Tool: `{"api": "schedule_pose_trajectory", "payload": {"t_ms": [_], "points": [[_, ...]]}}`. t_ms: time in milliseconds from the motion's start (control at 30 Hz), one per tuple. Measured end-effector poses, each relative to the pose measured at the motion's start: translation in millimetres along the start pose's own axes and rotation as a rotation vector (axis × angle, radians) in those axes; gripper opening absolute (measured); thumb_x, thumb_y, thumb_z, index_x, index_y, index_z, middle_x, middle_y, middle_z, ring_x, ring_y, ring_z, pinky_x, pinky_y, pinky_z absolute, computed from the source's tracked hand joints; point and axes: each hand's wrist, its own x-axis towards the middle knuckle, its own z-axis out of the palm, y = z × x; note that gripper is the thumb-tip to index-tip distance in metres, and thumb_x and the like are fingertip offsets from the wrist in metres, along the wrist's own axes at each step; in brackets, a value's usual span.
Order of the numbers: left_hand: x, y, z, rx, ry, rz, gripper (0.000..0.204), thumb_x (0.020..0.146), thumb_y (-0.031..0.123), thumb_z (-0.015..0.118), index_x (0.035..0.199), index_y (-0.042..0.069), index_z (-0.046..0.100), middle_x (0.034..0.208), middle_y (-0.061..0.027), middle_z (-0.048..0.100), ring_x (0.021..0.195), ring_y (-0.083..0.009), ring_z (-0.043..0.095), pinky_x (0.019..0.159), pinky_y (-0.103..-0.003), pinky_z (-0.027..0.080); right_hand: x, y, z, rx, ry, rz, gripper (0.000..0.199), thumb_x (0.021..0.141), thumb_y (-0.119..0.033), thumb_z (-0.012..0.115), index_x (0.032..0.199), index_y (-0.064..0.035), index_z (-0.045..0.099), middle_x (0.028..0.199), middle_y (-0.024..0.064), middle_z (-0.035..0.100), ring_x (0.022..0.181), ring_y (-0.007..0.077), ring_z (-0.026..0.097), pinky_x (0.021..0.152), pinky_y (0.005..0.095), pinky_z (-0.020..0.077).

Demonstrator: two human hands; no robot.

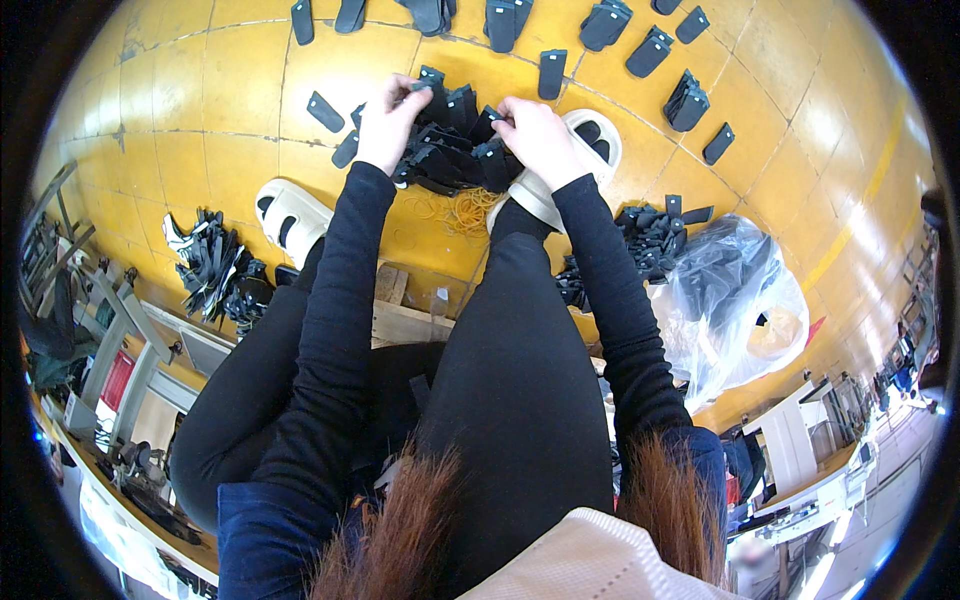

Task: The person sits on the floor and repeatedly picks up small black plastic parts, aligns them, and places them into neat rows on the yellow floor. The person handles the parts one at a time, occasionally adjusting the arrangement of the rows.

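Observation:
On the yellow tiled floor between my feet lies a heap of flat black tongue-shaped pieces (440,165), several bearing a small white mark. Over the heap's far left side, my left hand (388,122) is closed, thumb and fingers pinching the end of one black piece (431,78). My right hand (540,135) works at the heap's right side, beside my beige slipper, its fingertips closed on the edge of another black piece (486,122). The two hands are apart. Part of the heap is hidden behind my fingers.
Bundles of similar pieces (604,25) lie in rough rows beyond my hands. Tan rubber bands (470,212) lie just nearer than the heap. A clear plastic bag (735,300) and a black pile (650,240) are at right; another pile (215,265) is at left.

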Motion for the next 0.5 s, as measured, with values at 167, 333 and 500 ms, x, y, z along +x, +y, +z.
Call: {"api": "schedule_pose_trajectory", "payload": {"t_ms": [167, 333, 500], "points": [[6.7, 6.8, -15.4, -0.249, 0.087, -0.159, 0.016, 0.084, 0.011, 0.064, 0.097, 0.008, 0.055, 0.086, -0.0018, 0.062, 0.08, -0.0096, 0.057, 0.073, -0.023, 0.044, -1.1, -4.9, -2.0, -0.017, 0.186, -0.057, 0.024, 0.083, -0.017, 0.062, 0.104, -0.0053, 0.061, 0.095, 0.0151, 0.062, 0.089, 0.0326, 0.063, 0.077, 0.0395, 0.0495], [12.0, 0.6, -31.9, -0.148, 0.084, -0.165, 0.025, 0.081, 0.011, 0.068, 0.101, 0.006, 0.053, 0.085, -0.0041, 0.065, 0.072, -0.009, 0.06, 0.061, -0.021, 0.043, 6.0, -14.6, 2.3, 0.131, 0.118, -0.22, 0.03, 0.084, -0.014, 0.061, 0.114, -0.0119, 0.059, 0.099, 0.013, 0.058, 0.092, 0.0322, 0.06, 0.078, 0.039, 0.0488], [15.8, -20.6, -47.2, -0.004, 0.011, -0.214, 0.038, 0.079, 0.005, 0.067, 0.113, 0.0, 0.052, 0.09, -0.0111, 0.068, 0.076, -0.0143, 0.065, 0.066, -0.024, 0.05, 9.0, -26.8, 14.7, 0.106, 0.16, -0.271, 0.027, 0.08, -0.014, 0.063, 0.108, -0.0127, 0.06, 0.093, 0.0108, 0.056, 0.089, 0.0321, 0.059, 0.079, 0.0409, 0.049]]}}
